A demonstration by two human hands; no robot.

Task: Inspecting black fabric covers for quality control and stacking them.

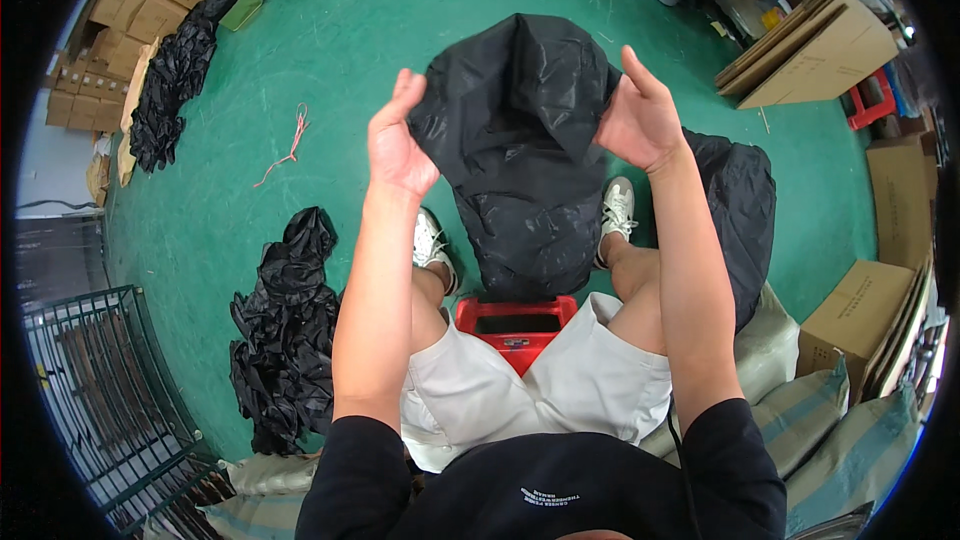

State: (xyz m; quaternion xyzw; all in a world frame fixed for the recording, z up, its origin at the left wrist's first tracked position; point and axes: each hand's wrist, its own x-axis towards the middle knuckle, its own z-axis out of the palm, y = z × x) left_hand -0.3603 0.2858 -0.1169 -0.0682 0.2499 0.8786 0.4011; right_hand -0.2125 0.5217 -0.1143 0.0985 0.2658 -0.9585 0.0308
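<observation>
Between my two hands I hold up a baggy black piece of thin, slightly shiny material (520, 130), rumpled, with a deep fold near its top. My left hand (403, 145) grips its left side, the fingers partly hidden at its edge. On the opposite side my right hand (643, 120) has the edge, thumb raised and the other fingers tucked behind the material. Its lower part hangs between my shoes, above a red plastic stool (520, 340) between my thighs. More black material (738, 210) lies in a smooth stack beside my right leg.
A crumpled black heap (290, 330) lies on the green floor to my left, near a dark metal rack (110, 400). Pink string (296, 140) lies farther off. Cardboard boxes (150, 10) stand far left, flat cardboard (815, 50) far right. Woven sacks (850, 450) sit at lower right.
</observation>
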